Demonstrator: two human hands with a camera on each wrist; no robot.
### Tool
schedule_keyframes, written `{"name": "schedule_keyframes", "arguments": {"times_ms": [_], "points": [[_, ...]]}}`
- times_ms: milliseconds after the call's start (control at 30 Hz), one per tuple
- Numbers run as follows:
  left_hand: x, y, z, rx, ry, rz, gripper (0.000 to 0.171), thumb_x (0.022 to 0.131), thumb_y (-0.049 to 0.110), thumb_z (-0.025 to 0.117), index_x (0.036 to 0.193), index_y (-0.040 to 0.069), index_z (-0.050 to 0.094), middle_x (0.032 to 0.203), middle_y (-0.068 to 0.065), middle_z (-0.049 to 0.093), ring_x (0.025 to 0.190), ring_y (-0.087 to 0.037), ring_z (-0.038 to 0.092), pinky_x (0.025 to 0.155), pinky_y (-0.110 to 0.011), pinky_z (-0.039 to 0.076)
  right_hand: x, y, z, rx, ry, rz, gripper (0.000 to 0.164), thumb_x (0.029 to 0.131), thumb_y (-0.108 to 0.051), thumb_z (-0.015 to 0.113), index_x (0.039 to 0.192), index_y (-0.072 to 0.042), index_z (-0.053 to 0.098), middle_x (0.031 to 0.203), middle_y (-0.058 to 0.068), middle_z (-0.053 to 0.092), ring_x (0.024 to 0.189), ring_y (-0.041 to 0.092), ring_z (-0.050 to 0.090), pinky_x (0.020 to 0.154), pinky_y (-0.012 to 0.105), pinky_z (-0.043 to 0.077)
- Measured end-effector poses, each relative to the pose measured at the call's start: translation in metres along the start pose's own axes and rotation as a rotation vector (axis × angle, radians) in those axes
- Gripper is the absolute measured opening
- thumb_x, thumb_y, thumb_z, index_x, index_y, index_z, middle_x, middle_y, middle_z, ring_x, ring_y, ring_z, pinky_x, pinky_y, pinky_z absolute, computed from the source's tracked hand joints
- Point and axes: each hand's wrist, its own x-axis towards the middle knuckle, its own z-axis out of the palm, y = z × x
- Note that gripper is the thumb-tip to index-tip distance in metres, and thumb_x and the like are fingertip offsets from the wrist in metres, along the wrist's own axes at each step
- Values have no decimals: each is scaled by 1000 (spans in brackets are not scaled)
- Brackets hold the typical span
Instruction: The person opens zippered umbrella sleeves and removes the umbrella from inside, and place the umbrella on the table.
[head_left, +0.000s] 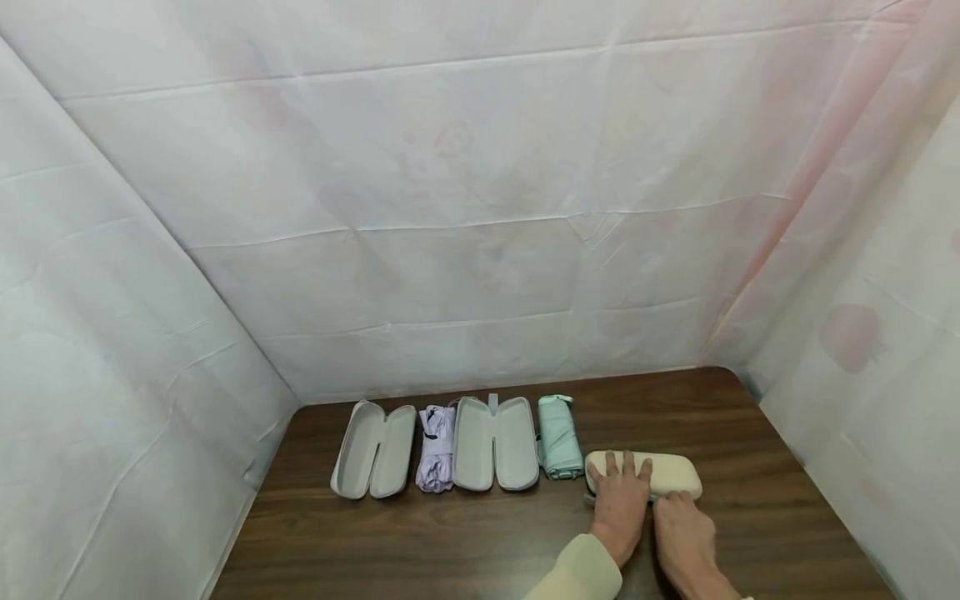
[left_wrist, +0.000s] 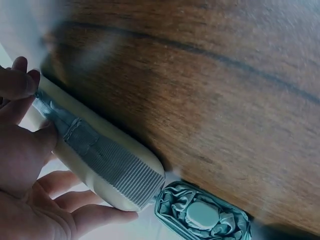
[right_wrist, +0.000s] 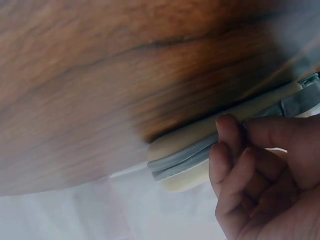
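A cream zip case (head_left: 672, 473) lies lengthwise on the table, its grey zip band (left_wrist: 107, 157) running along the near side. My left hand (head_left: 621, 504) rests on the top of the case's left part, fingers spread and fairly straight. At the front side, my right hand (head_left: 685, 533) pinches the zip pull between thumb and curled fingers; the pull itself is mostly hidden. From the right wrist view, the zip band (right_wrist: 185, 159) right of that hand's grip looks slightly parted. Left of the case lies a folded green umbrella (head_left: 559, 437), with its pale round end (left_wrist: 202, 215) facing the near side.
Further left, two grey cases lie opened flat, one in the middle (head_left: 474, 442) and one at the far left (head_left: 358, 454). A folded lilac umbrella (head_left: 436, 450) sits between them. The brown wooden table (head_left: 420, 550) meets pale curtains (head_left: 450, 250) behind and at both sides.
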Motion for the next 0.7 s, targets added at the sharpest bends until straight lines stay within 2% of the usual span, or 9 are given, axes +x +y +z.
{"name": "schedule_keyframes", "arguments": {"times_ms": [267,467,700], "points": [[0,1,-1,-12,8,-22,47,103,32,64,146,50,56,145,12,60,132,-18,60,95,-51,56,0,-8,2,-7,10,-25,18,78,13,76,73,-2,68,73,12,58,75,32,60,50,46,55],[-1,0,1,-15,22,-23,49,101,31,66,145,50,57,143,11,61,132,-18,60,94,-51,56,-2,-10,4,4,55,-52,17,79,13,73,73,-3,69,75,12,59,77,32,61,51,45,56],[0,-1,-1,-35,-25,-21,52,101,31,68,147,51,55,144,12,59,134,-17,57,95,-51,56,-2,-11,4,19,47,-50,18,79,14,75,76,-3,70,76,10,60,78,31,62,52,44,57]]}}
